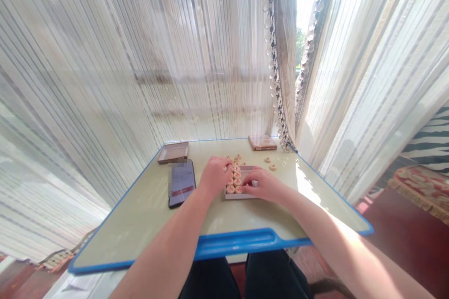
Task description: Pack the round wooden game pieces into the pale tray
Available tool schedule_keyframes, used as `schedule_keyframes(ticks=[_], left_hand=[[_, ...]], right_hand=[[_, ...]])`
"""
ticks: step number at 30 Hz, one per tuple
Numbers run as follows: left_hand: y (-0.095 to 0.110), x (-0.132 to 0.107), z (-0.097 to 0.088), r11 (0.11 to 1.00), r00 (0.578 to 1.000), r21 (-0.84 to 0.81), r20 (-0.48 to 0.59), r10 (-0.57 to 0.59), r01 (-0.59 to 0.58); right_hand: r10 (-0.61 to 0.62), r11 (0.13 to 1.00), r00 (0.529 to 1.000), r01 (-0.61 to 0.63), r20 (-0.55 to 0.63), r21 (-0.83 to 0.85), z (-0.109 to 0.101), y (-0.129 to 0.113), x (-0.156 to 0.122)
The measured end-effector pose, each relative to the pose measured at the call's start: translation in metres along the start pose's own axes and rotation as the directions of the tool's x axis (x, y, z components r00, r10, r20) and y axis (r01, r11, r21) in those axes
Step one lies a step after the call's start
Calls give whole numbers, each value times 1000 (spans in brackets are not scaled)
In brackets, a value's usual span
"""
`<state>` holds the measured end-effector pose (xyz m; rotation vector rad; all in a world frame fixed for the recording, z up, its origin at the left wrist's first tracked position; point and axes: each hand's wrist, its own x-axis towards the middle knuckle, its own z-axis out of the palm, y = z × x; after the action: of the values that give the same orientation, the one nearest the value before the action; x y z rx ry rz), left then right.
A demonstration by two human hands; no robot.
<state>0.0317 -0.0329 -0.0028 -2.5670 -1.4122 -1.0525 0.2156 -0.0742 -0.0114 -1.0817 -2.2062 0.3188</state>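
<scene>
Working at one box (242, 196) of discs (238, 181): two hands (261, 183).

On the table (140, 224), xiangqi pieces (230, 189) line the left side of the open box (236, 196); loose pieces (238, 156) lie behind it (two apart, rightward). Left sits a smartphone (183, 183), a shallow tray (174, 152) behind; a flat case (262, 142) lies back right.

A: Which surfaces look smooth?
B: The blue edging (242, 241), glossy plastic; the phone screen (185, 182), glass-like.
A: And the matt ones?
B: Round pieces (230, 189), wood-like; box (242, 196), cardboard-like; curtain (217, 46), sheer cloth.
</scene>
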Motion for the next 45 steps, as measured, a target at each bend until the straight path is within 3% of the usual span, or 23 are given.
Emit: schedule_keyframes(ticks=[8,20,32,35,39,45], left_hand=[[1,0,1,1000,1000,4,28,-15,15],[-8,5,-1,963,969,105,-9,-247,246],[-11,5,4,959,965,109,5,-263,261],[-14,6,7,966,970,113,30,-239,235],[-18,6,12,984,983,91,89,-163,155],[-22,4,15,991,979,46,156,-135,129]], right_hand=[[25,1000,1000,-25,-3,-7,2,1,1],[-2,1000,1000,1,-13,-9,2,3,1],[-33,998,991,26,-127,-54,2,13,0],[0,993,983,-21,-182,-118,2,23,1],[116,962,952,-178,-284,-206,-1,39,4],[251,919,953,-289,-167,-268,0,50,6]])
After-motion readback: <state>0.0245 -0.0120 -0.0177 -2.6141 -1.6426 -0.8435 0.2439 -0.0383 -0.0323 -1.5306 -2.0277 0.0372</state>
